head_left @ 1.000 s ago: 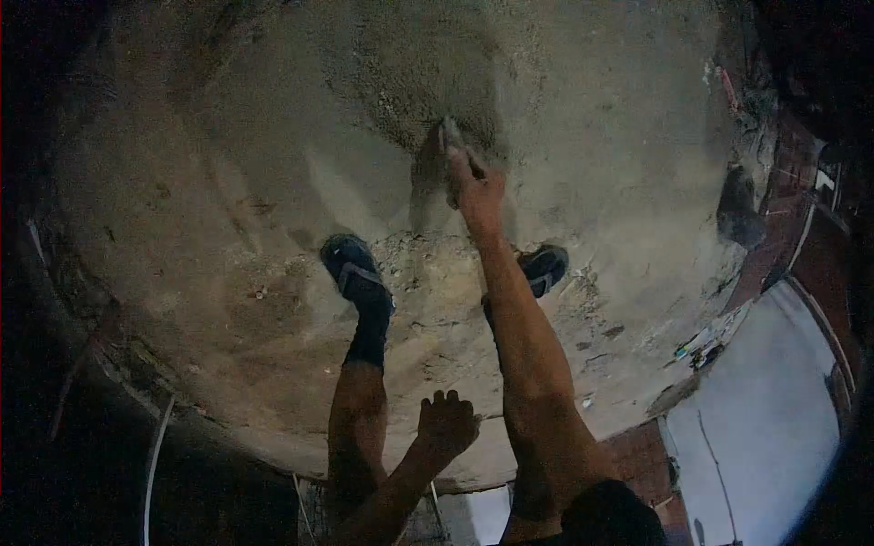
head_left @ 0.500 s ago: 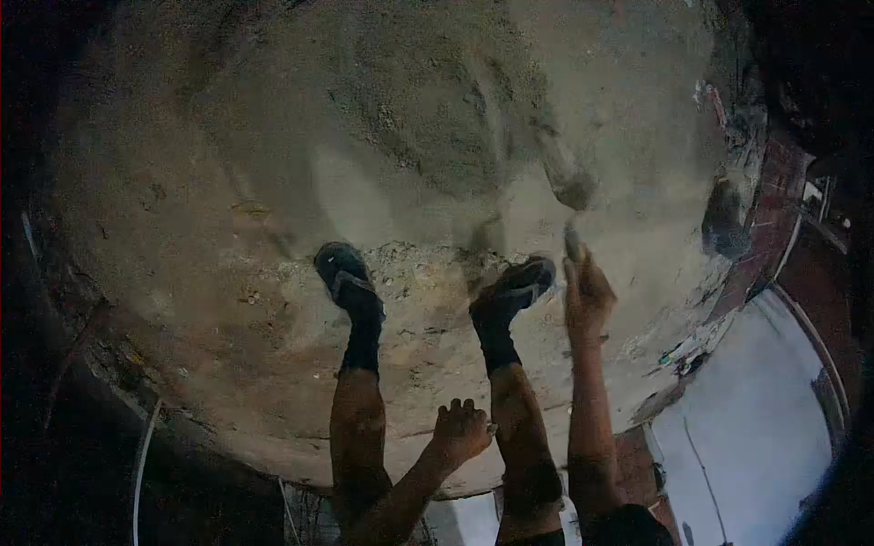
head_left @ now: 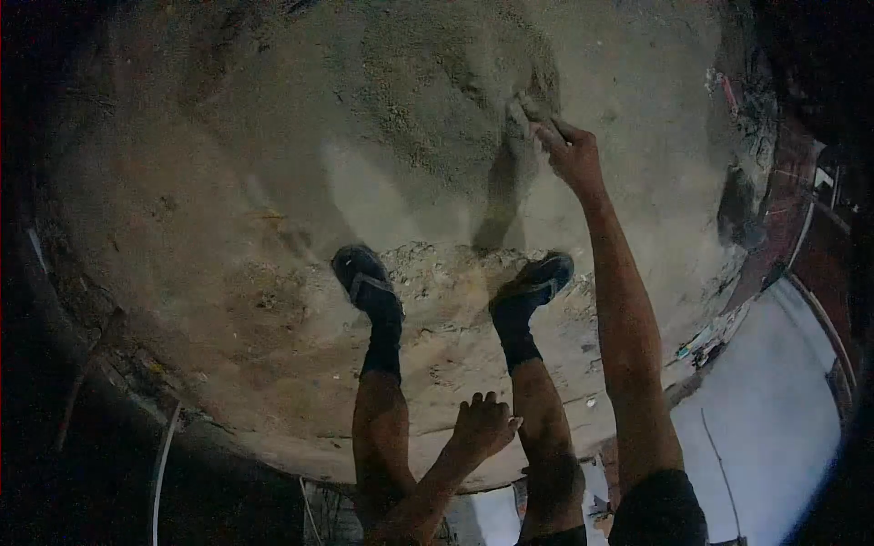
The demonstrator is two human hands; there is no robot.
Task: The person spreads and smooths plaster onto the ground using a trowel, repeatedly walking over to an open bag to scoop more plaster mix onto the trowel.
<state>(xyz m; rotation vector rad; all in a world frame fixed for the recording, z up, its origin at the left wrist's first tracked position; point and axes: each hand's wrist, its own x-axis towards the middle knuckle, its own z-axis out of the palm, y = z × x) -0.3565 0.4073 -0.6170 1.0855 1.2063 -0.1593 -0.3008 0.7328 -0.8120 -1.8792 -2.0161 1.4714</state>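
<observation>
My right hand (head_left: pixel 575 156) is closed round the handle of a trowel (head_left: pixel 521 120), its arm stretched forward. The trowel's blade meets a patch of damp, rough mortar (head_left: pixel 437 100) on the floor; its outline is dim. Near my right knee, my left hand (head_left: pixel 485 424) is held with its fingers curled, and what it holds, if anything, is hidden. My two feet, in dark socks and sandals (head_left: pixel 366 278), stand at the edge of the smoother grey surface.
Crumbly rubble (head_left: pixel 428 273) lies around the feet. A dark lump (head_left: pixel 739 207) sits at the right, near a small red object (head_left: pixel 729 95). A pale panel (head_left: pixel 765 409) is at the lower right, and a thin white pole (head_left: pixel 164 473) at the lower left.
My right hand swung back toward the body on the right, then forward again to the mortar, now further right than at first. My left hand has shifted slightly right.
</observation>
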